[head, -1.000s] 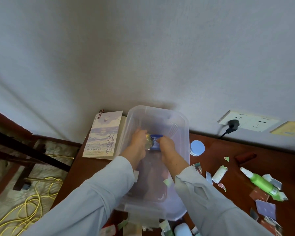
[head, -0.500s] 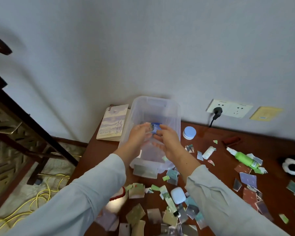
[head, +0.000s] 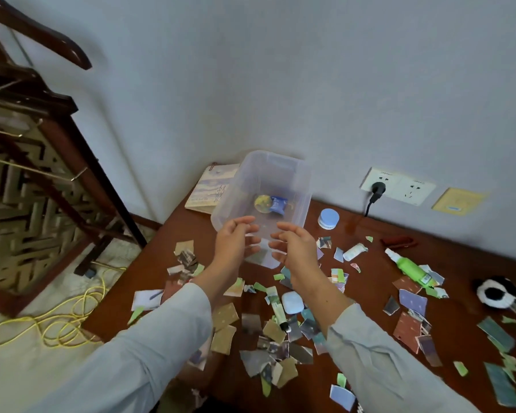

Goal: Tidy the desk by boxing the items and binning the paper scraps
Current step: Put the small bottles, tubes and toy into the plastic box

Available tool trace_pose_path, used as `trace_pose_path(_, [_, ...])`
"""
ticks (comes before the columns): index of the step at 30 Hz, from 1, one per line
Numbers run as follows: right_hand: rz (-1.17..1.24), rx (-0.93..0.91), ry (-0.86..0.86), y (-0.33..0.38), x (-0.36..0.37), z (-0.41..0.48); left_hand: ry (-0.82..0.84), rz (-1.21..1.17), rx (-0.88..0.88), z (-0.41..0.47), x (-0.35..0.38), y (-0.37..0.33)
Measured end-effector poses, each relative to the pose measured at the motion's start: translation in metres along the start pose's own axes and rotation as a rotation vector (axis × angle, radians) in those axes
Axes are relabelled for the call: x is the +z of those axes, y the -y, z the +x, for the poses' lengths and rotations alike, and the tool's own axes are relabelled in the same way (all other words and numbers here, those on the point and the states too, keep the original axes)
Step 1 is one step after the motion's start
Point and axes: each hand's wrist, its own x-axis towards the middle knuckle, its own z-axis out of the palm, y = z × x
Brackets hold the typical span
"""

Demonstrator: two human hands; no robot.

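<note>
Box [head: 298, 186], long axis 12–6 o'clock, mouth up; left hand [head: 234, 241] and right hand [head: 297, 244] loosely spread, empty, at its 6 o'clock rim.

Two arms are seen from above, each clothed in a long, loose sleeve of pale grey-blue fabric. The left sleeve [head: 149, 350] is creased along the forearm and ends in a plain hem short of the wrist. The right sleeve [head: 379, 359] is rumpled likewise. The left hand [head: 236, 242] and right hand [head: 295, 245] are bare; no rings or watch can be made out.
</note>
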Motion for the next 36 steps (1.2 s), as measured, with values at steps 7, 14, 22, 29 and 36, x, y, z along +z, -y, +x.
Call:
trace_pose_path(7, [-0.083,0.115,0.126,-0.043,0.015,-0.022,-0.113,-0.007,-0.046,-0.027,-0.04,0.027])
trace_pose_path(14, [-0.171,0.234,0.195,-0.077,0.037,-0.028,-0.209,0.04,-0.18,-0.027,-0.091,0.057])
trace_pose_path(22, [-0.364,0.325,0.245,-0.109,0.066,-0.017,-0.233,0.259,-0.206,0.005,-0.132,0.075])
trace_pose_path(29, [-0.446,0.408,0.214,-0.128,0.091,0.003,-0.094,0.681,-0.121,0.048,-0.159,0.094])
trace_pose_path(36, [-0.383,0.503,0.126,-0.139,0.113,0.021,0.118,0.975,-0.031,0.065,-0.161,0.088])
